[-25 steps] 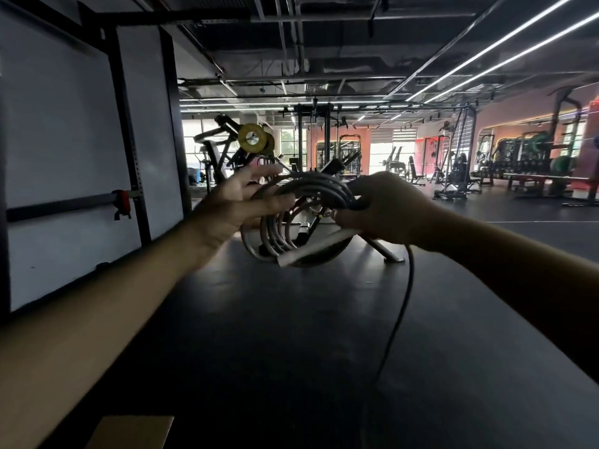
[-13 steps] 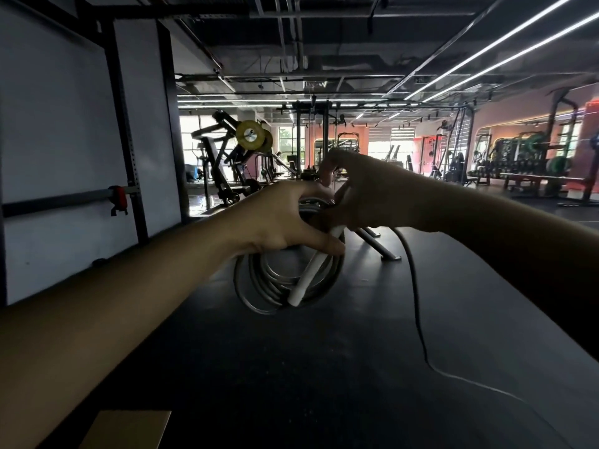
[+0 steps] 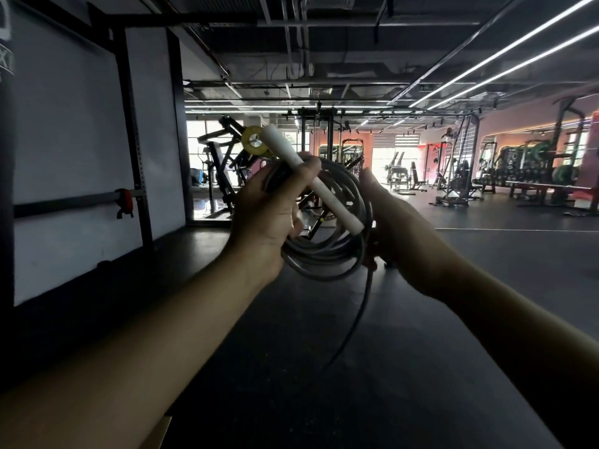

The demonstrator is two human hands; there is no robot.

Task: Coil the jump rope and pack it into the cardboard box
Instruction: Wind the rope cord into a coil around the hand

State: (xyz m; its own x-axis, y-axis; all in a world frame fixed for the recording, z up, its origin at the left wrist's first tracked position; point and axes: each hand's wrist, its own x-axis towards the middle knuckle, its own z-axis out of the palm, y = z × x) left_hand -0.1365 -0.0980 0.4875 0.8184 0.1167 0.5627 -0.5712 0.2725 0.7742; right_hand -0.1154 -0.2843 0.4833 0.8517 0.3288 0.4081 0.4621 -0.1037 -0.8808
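Rope (image 3: 327,254), smooth grey cord, is hanging in round loops at chest height, its white cylindrical handle (image 3: 311,183) lying diagonally across them. Left hand (image 3: 269,215) is gripping coil and handle; right hand (image 3: 398,228) is curling round the coil's far side, loose tail dangling. Dark matte floor (image 3: 421,367) is stretching open ahead; box (image 3: 158,432) corner is showing bottom left.

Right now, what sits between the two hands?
In the head view, the coiled jump rope hangs between the left hand and right hand, its white handle slanting across the loops. A loose tail drops toward the floor.
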